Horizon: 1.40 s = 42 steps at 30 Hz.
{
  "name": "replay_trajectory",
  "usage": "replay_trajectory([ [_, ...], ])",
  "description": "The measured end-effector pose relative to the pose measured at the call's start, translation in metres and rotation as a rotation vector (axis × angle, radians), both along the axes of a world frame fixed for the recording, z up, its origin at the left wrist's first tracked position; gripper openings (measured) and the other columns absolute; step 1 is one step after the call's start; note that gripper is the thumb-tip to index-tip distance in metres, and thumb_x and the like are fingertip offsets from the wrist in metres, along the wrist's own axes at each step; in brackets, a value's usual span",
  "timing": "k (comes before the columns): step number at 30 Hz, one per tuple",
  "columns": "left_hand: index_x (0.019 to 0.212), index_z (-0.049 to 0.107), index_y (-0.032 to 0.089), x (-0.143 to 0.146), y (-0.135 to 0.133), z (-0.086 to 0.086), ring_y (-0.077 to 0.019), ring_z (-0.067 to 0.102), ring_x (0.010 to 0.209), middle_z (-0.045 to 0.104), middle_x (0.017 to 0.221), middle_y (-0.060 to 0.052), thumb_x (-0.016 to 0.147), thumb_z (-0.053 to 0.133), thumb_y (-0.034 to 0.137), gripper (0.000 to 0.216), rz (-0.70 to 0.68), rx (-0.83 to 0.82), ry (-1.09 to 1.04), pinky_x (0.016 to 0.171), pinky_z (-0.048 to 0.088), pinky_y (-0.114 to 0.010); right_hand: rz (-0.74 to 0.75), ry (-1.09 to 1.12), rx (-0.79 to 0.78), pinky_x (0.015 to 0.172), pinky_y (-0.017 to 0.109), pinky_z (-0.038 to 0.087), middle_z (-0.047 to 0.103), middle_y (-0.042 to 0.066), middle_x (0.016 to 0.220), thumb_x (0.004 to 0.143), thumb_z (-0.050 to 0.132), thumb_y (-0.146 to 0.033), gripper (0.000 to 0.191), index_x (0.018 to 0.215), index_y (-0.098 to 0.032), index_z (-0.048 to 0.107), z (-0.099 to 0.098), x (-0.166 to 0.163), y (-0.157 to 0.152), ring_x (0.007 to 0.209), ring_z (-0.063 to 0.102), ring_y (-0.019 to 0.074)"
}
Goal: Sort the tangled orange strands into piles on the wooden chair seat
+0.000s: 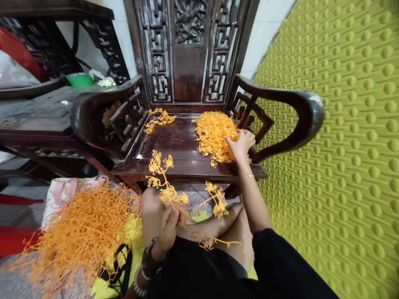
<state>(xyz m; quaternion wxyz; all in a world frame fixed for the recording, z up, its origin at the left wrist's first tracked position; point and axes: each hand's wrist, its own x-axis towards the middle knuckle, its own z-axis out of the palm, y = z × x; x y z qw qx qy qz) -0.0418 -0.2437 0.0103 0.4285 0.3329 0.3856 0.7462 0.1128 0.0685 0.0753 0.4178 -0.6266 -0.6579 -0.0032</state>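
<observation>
My left hand [170, 226] is closed round the stem of an orange plastic sprig [165, 182], held upright over my knees in front of the chair. Thin side branches of the sprig trail right to another orange cluster [218, 201]. My right hand [241, 143] reaches forward onto the dark wooden chair seat [174, 145], fingers curled against the right edge of a big pile of small orange pieces [213, 133]. A smaller heap of orange pieces [158, 118] lies at the seat's back left.
A large tangle of orange plastic stems [77, 232] lies on a bag at my left. The carved chair has curved armrests [293, 104] on both sides. A dark side table [37, 112] stands left. A green bumpy mat [343, 145] covers the right.
</observation>
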Motion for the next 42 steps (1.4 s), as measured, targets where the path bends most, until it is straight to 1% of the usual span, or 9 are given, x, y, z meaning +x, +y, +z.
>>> replay_trajectory([
  [5, 0.066, 0.053, 0.018, 0.001, 0.009, 0.0, -0.0076, 0.021, 0.04, 0.03, 0.043, 0.008, 0.086, 0.055, 0.056, 0.043, 0.115, 0.039, -0.101, 0.043, 0.023, -0.022, 0.301, 0.426, 0.305, 0.105, 0.044, 0.032, 0.057, 0.015, 0.12, 0.091, 0.043, -0.051, 0.046, 0.116, -0.014, 0.057, -0.02, -0.006, -0.081, 0.117, 0.049, 0.0247],
  [10, 0.065, 0.053, 0.018, 0.0, 0.02, 0.006, -0.0061, 0.015, 0.039, 0.023, 0.042, 0.009, 0.086, 0.055, 0.055, 0.042, 0.083, 0.095, -0.124, 0.044, 0.022, -0.021, 0.952, 0.9, -0.311, 0.108, 0.044, 0.033, 0.058, 0.012, 0.126, 0.087, 0.03, -0.072, 0.068, 0.119, -0.02, 0.06, -0.065, -0.017, -0.185, 0.123, 0.05, 0.0265],
  [14, 0.061, 0.048, 0.017, 0.007, 0.024, 0.012, -0.0063, 0.018, 0.04, 0.027, 0.043, 0.008, 0.082, 0.06, 0.057, 0.046, 0.037, -0.044, -0.077, 0.042, 0.017, -0.021, 1.198, 1.134, -0.711, 0.108, 0.045, 0.035, 0.062, 0.011, 0.12, 0.076, 0.053, -0.073, 0.067, 0.117, -0.021, 0.063, -0.06, -0.034, -0.216, 0.117, 0.054, 0.0286],
  [17, 0.061, 0.044, 0.017, 0.015, 0.024, 0.01, -0.0068, 0.018, 0.043, 0.026, 0.046, 0.008, 0.082, 0.057, 0.059, 0.049, -0.033, -0.18, -0.105, 0.044, 0.015, -0.022, 1.094, 1.387, -0.757, 0.1, 0.038, 0.043, 0.065, 0.007, 0.101, 0.075, 0.068, -0.055, 0.04, 0.095, -0.02, 0.068, -0.04, -0.041, -0.213, 0.099, 0.06, 0.0216],
  [20, 0.064, 0.043, 0.017, 0.02, 0.022, 0.005, -0.0071, 0.019, 0.047, 0.028, 0.051, 0.007, 0.084, 0.055, 0.058, 0.047, -0.088, -0.273, -0.12, 0.047, 0.016, -0.023, 0.981, 1.723, -0.848, 0.072, 0.024, 0.051, 0.057, -0.001, 0.076, 0.077, 0.071, -0.037, 0.023, 0.07, -0.018, 0.059, -0.025, -0.042, -0.208, 0.066, 0.054, 0.0092],
  [24, 0.063, 0.047, 0.016, 0.02, 0.013, -0.001, -0.0077, 0.022, 0.048, 0.031, 0.053, 0.006, 0.083, 0.055, 0.06, 0.049, -0.187, -0.316, -0.038, 0.048, 0.017, -0.024, 0.962, 1.79, -0.935, 0.035, 0.017, 0.026, 0.035, -0.009, 0.056, 0.082, 0.063, -0.048, 0.032, 0.075, -0.019, 0.054, -0.015, -0.035, -0.206, 0.037, 0.013, 0.0032],
  [30, 0.06, 0.048, 0.017, 0.021, -0.005, 0.005, -0.0101, 0.031, 0.051, 0.036, 0.055, 0.003, 0.084, 0.051, 0.063, 0.052, -0.399, -0.29, 0.119, 0.052, 0.024, -0.026, 0.808, 1.599, -0.449, 0.031, 0.019, 0.005, 0.012, -0.013, 0.041, 0.076, 0.055, -0.069, 0.056, 0.058, -0.023, 0.029, 0.0, -0.015, -0.203, 0.035, -0.002, 0.0051],
  [38, 0.055, 0.055, 0.017, 0.022, -0.015, 0.007, -0.0128, 0.038, 0.053, 0.043, 0.053, -0.001, 0.091, 0.043, 0.056, 0.054, -0.527, -0.132, 0.327, 0.057, 0.032, -0.027, 0.958, 1.624, -0.187, 0.028, 0.02, 0.01, 0.0, -0.007, 0.031, 0.088, 0.031, -0.068, 0.072, 0.038, -0.019, 0.013, 0.016, 0.021, -0.205, 0.023, 0.006, 0.0059],
  [42, 0.056, 0.06, 0.016, 0.024, -0.014, 0.012, -0.0129, 0.041, 0.053, 0.05, 0.054, -0.003, 0.092, 0.041, 0.056, 0.056, -0.539, -0.092, 0.354, 0.06, 0.036, -0.027, 0.763, 1.532, -0.127, 0.029, 0.021, 0.015, 0.006, -0.005, 0.029, 0.089, 0.031, -0.065, 0.072, 0.035, -0.019, 0.017, 0.027, 0.028, -0.209, 0.021, 0.014, 0.0069],
])
